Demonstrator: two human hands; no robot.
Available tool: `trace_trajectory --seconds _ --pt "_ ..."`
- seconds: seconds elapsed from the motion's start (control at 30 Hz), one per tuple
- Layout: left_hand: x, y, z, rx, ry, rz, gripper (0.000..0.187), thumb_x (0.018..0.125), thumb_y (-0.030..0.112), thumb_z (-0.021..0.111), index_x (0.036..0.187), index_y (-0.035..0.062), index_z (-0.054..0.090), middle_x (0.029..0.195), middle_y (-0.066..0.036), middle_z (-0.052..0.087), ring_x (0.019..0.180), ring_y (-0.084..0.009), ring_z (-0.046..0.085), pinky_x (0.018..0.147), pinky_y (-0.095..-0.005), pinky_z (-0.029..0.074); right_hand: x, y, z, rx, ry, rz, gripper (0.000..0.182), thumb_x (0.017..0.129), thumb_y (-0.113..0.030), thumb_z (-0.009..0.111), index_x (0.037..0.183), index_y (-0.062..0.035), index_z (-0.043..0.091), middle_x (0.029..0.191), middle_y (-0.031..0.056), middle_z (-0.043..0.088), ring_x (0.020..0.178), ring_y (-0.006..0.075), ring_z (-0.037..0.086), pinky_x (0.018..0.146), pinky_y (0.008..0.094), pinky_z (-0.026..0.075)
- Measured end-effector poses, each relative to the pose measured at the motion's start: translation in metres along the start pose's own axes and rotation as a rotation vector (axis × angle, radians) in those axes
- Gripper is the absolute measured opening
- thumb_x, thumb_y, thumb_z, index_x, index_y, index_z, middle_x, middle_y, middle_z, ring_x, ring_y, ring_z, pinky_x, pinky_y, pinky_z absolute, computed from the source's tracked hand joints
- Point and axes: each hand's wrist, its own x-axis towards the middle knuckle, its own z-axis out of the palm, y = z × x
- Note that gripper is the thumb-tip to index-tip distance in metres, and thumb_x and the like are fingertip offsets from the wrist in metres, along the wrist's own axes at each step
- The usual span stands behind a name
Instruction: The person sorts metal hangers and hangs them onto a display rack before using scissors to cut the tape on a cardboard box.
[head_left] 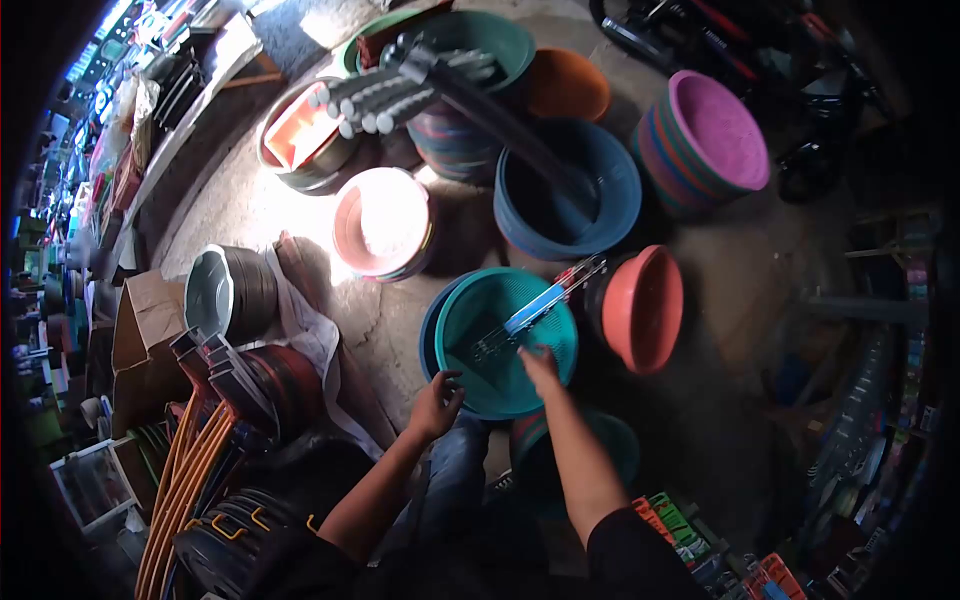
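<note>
My right hand (540, 369) reaches over a teal basin (562, 386) with a perforated-looking wall, its fingers apart and nothing in them. Just ahead of the fingertips lies a bundle of thin metal wire pieces with a blue band (535, 308), slanting across the basin and out over its far right rim. At the basin's left front rim is my left hand (437, 405), fingers loosely bent and apart, holding nothing. The teal basin sits in or on a blue basin (429, 345), whose edge shows at the left.
Around stand a blue tub (508, 215), a coral basin (655, 310), a pink-topped stack (690, 165) and a pale pink basin stack (350, 235). Tools with orange handles (185, 470) lean at lower left. A bundle of grey-tipped rods (385, 100) hangs in the upper view.
</note>
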Motion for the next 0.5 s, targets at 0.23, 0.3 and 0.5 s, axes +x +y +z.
trace_trajectory --seconds 0.23,0.3,0.5 --pt "0.027 -0.031 0.007 -0.119 -0.033 -0.047 0.035 0.091 0.013 0.059 0.123 0.0017 0.05 0.096 -0.016 0.067 0.086 -0.0261 0.066 0.077 -0.0371 0.051 0.059 -0.052 0.025 0.431 0.039 -0.002 0.064 0.082 -0.029 0.078 0.128 0.0033 0.048 0.119 0.0135 0.061 0.108 0.0226 0.058 0.095 0.0373 0.044" --pt "0.03 -0.034 0.008 -0.131 -0.043 -0.073 0.034 0.091 0.011 0.059 0.123 0.0009 0.051 0.089 -0.015 0.066 0.083 -0.0268 0.065 0.077 -0.0371 0.05 0.092 -0.03 0.038 0.502 0.123 0.066 0.051 0.084 -0.026 0.075 0.122 0.0017 0.053 0.113 0.0107 0.063 0.102 0.0206 0.059 0.091 0.0362 0.045" --pt "0.035 -0.04 0.007 0.242 0.119 0.024 0.038 0.084 0.008 0.063 0.121 0.0049 0.054 0.096 -0.018 0.06 0.09 -0.0317 0.062 0.078 -0.0398 0.05 0.057 -0.046 0.035 0.418 0.108 -0.108 0.018 0.093 -0.016 0.065 0.105 -0.0037 0.06 0.092 0.0024 0.061 0.083 0.0113 0.055 0.077 0.0301 0.045"
